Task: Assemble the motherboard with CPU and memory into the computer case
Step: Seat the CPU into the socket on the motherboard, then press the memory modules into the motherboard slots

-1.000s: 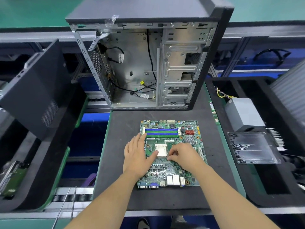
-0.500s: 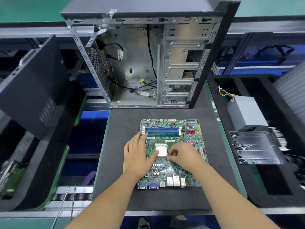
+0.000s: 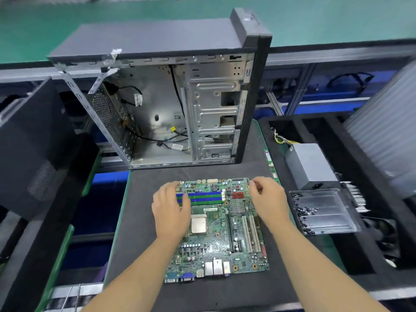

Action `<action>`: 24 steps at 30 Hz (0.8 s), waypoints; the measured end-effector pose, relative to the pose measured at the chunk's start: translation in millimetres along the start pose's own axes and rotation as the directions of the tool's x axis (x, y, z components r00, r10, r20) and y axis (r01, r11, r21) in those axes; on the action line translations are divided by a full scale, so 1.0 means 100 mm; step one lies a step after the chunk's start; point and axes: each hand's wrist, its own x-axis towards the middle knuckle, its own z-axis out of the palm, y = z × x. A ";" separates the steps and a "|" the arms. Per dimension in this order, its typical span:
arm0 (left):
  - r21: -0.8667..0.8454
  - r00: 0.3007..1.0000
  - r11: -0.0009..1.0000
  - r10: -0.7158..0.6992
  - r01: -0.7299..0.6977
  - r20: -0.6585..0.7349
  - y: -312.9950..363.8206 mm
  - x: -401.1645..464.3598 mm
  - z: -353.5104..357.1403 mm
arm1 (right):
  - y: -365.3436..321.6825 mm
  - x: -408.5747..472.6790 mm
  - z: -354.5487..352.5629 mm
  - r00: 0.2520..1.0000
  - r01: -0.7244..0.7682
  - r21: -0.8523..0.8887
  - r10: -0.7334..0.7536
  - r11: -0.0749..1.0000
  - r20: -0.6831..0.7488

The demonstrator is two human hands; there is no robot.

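**Q:** Where is the motherboard sitting, and what is on it?

**A:** The motherboard (image 3: 217, 230) is lying flat on a dark mat (image 3: 144, 255), just in front of the computer case (image 3: 171, 104). The case is standing upright with its open side facing the person; nothing is sitting on its back wall yet, only loose cables. The processor (image 3: 199, 225) is sitting in its socket near the board's middle, and blue and green memory slots (image 3: 203, 197) are running across the far part.

**Q:** What are the hands doing?

**A:** A second ago both hands were resting around the processor. Now they are reaching to the board's far corners. The left hand (image 3: 172, 210) is lying spread, fingers straight over the left end of the memory slots. The right hand (image 3: 267, 199) is curling its fingers at the far right corner; whether it is actually pinching the edge, I cannot tell.

**Q:** What does that suggest?

**A:** Probably that the processor work is finishing, and attention is turning to the memory or to lifting the board.

**Q:** Anything nearby?

**A:** A clear tray of small dark screws (image 3: 322, 212) is sitting well to the right.
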 end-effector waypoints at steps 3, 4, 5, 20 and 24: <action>0.029 0.966 0.985 0.161 -0.170 0.203 0.56 0.21 0.21 | 0.16 0.28 -0.10 0.995 -0.103 -0.095 0.102 0.990 -0.016; 0.031 0.943 0.976 0.202 -0.218 0.265 0.72 0.24 0.29 | 0.20 0.36 -0.11 0.990 -0.139 -0.124 0.140 0.983 0.000; 0.038 0.925 0.967 0.230 -0.253 0.303 0.86 0.26 0.37 | 0.24 0.45 -0.12 0.985 -0.170 -0.135 0.173 0.976 0.014; 0.061 0.927 0.992 0.078 -0.108 0.368 1.10 0.29 0.81 | 0.41 1.06 0.03 0.849 -0.483 -0.188 0.510 0.855 0.136; 0.085 0.928 0.991 0.063 -0.101 0.368 1.11 0.27 0.83 | 0.48 1.08 0.02 0.847 -0.505 -0.103 0.515 0.857 0.133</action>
